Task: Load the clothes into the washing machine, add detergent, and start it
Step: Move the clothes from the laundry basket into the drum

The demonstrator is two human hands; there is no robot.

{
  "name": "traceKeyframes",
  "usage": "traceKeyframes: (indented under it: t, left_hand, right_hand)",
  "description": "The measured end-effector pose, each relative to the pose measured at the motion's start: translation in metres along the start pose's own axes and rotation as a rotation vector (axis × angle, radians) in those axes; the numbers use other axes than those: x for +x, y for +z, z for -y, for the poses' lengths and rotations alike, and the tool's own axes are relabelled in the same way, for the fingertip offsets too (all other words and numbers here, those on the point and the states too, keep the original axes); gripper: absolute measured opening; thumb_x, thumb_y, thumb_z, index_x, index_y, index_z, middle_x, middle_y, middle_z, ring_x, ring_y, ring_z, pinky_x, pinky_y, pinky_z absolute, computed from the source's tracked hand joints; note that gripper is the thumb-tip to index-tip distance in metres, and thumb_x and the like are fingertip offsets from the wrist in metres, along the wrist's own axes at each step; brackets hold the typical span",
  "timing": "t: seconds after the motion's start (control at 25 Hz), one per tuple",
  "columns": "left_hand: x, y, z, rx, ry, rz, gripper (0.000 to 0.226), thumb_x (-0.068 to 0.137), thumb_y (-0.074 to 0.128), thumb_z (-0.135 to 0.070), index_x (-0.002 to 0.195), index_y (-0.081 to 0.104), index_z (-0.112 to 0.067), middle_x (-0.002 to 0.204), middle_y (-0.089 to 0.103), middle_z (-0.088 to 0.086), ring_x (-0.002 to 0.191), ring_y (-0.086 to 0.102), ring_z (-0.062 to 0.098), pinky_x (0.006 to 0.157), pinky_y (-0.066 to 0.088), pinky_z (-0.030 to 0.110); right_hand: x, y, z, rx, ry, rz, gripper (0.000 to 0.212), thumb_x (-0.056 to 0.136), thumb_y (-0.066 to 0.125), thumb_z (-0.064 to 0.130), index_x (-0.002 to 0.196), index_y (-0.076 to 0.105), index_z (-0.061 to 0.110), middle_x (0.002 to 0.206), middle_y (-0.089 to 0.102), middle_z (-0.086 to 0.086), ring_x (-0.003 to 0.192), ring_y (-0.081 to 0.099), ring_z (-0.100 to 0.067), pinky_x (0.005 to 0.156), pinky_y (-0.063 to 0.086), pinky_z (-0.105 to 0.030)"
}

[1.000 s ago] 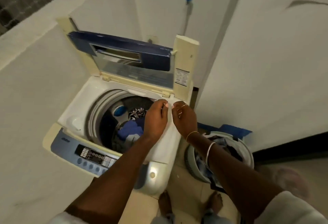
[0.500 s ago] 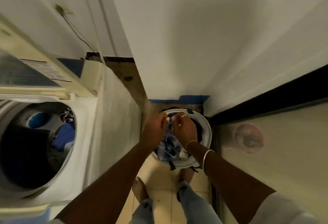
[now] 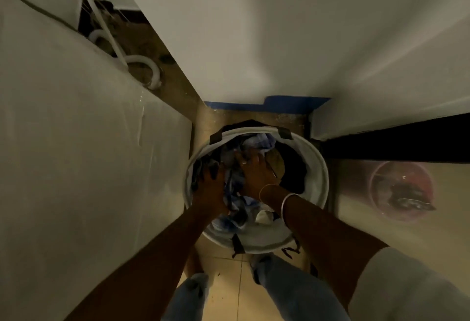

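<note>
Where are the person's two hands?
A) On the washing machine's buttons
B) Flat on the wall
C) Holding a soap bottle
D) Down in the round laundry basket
D: the left hand and the right hand are both inside the white laundry basket, on the pile of clothes.

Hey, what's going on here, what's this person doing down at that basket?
A person leans over a white laundry basket on the floor beside the washing machine. Both hands are down among the clothes in it: the left hand in dark fabric, the right hand spread on a blue and white piece. Nothing is lifted out yet, and it is too dark to tell whether the left hand has a grip.
</note>
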State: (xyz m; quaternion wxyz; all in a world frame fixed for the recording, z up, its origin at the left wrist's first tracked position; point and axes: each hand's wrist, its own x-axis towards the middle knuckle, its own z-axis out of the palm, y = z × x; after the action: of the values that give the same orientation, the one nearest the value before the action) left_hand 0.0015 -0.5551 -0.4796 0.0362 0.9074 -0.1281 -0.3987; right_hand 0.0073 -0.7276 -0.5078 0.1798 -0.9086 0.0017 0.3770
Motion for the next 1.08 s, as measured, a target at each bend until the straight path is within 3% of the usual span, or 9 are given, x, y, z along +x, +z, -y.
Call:
traceKeyframes:
  t: [0.12,0.24,0.32,0.4,0.6,0.72,0.8,0.92,1.08]
  left_hand:
    - [0.024,0.022,0.014,0.016,-0.049,-0.068,0.122,0.076,0.067,-0.065,0.157,-0.012,-0.018,0.164,-0.002,0.016,0.151,0.001,0.039,0.122,0.004,0.048]
    - [0.033,0.026,0.02,-0.199,-0.047,-0.123,0.073,0.1,0.053,-0.037,0.157,0.014,-0.014,0.162,0.019,0.01,0.149,0.018,0.025,0.115,-0.001,0.02]
    - [0.024,0.018,0.021,-0.265,0.003,-0.145,0.042,0.104,0.047,-0.02,0.144,0.043,-0.007,0.147,0.045,0.015,0.135,0.042,0.027,0.109,0.021,0.017]
    - [0.003,-0.002,0.013,-0.246,0.035,-0.226,0.027,0.098,0.054,-0.01,0.124,0.06,-0.003,0.125,0.061,0.019,0.115,0.058,0.033,0.097,0.043,0.033]
    - [-0.065,-0.065,-0.016,-0.581,0.186,-0.392,0.032,0.094,0.051,-0.026,0.119,0.063,-0.009,0.117,0.066,0.013,0.106,0.063,0.028,0.096,0.049,0.035]
    - [-0.106,-0.113,-0.027,-0.711,0.177,-0.5,0.02,0.091,0.052,-0.025,0.096,0.065,-0.011,0.094,0.067,0.005,0.084,0.06,0.014,0.081,0.048,0.027]
    - [-0.135,-0.144,-0.023,-0.758,0.193,-0.515,0.03,0.086,0.049,-0.032,0.088,0.067,-0.009,0.085,0.068,0.004,0.075,0.056,0.009,0.077,0.051,0.034]
    - [-0.192,-0.205,-0.018,-0.87,0.116,-0.58,0.013,0.08,0.056,-0.024,0.081,0.066,-0.017,0.074,0.068,0.002,0.069,0.062,0.024,0.069,0.055,0.042]
    - [-0.284,-0.29,-0.009,-1.052,0.207,-0.824,0.013,0.079,0.056,-0.012,0.082,0.069,-0.014,0.074,0.068,0.003,0.07,0.064,0.022,0.069,0.057,0.038]
  right_hand:
    - [0.033,0.018,0.013,-0.109,-0.093,-0.02,0.119,0.073,0.074,0.055,0.158,-0.004,0.025,0.162,0.006,-0.019,0.147,0.012,-0.042,0.117,0.026,-0.055]
    - [0.048,0.032,0.027,-0.065,-0.085,-0.008,0.079,0.091,0.065,0.032,0.155,0.021,0.017,0.152,0.036,-0.02,0.134,0.043,-0.041,0.106,0.043,-0.049]
    - [0.04,0.028,0.032,-0.063,-0.101,-0.051,0.04,0.097,0.054,0.023,0.135,0.053,0.009,0.133,0.056,-0.019,0.116,0.059,-0.038,0.092,0.052,-0.044]
    - [0.019,0.017,0.033,0.016,-0.059,-0.096,0.026,0.095,0.055,0.025,0.109,0.067,0.008,0.115,0.065,-0.015,0.103,0.065,-0.034,0.08,0.052,-0.038]
    - [-0.069,-0.029,0.042,0.457,0.204,-0.323,0.019,0.076,0.048,0.037,0.068,0.053,0.02,0.076,0.061,-0.006,0.074,0.06,-0.028,0.062,0.043,-0.033]
    - [-0.118,-0.071,0.066,0.662,0.141,-0.5,0.025,0.08,0.047,0.032,0.066,0.057,0.014,0.07,0.062,-0.008,0.068,0.059,-0.026,0.063,0.048,-0.039]
    - [-0.15,-0.103,0.09,0.833,0.069,-0.592,0.027,0.083,0.051,0.026,0.075,0.068,0.007,0.076,0.069,-0.007,0.073,0.064,-0.022,0.071,0.052,-0.037]
    - [-0.195,-0.148,0.14,1.134,-0.014,-0.652,0.025,0.083,0.053,0.022,0.082,0.07,0.003,0.082,0.072,-0.009,0.079,0.068,-0.021,0.078,0.054,-0.033]
    - [-0.254,-0.201,0.226,1.364,-0.244,-0.759,0.024,0.084,0.048,0.005,0.064,0.057,0.014,0.064,0.06,0.002,0.063,0.054,-0.014,0.061,0.046,-0.029]
